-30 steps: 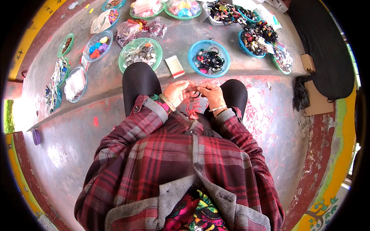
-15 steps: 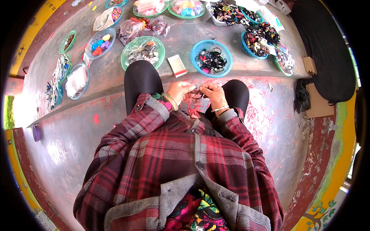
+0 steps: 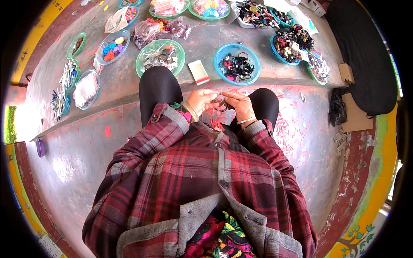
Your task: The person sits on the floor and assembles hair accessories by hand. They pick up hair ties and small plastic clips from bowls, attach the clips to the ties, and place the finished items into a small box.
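My left hand [image 3: 201,102] and my right hand [image 3: 241,106] meet between my knees with their fingertips pinched close together. Between them is a small dark loop that looks like a hair tie [image 3: 223,104]; the fingers cover part of it. Beyond my hands, on the raised concrete ledge, stands a blue bowl [image 3: 216,64] of black hair ties with a few pink and red pieces. To its left a small white box [image 3: 197,70] with a red edge lies beside a green bowl [image 3: 140,60] holding clear plastic bags and dark hair ties.
At the right are a blue basket [image 3: 275,53] heaped with hair ties and a black cushion-like pad [image 3: 365,64]. The left side has a bowl of coloured pieces [image 3: 101,48] and a tray of white packets [image 3: 87,90]. Red scraps [image 3: 288,124] litter the floor.
My fingertips have come slightly closer together, and my right fingers have straightened a little around the dark loop. The bowls and box stay where they were.
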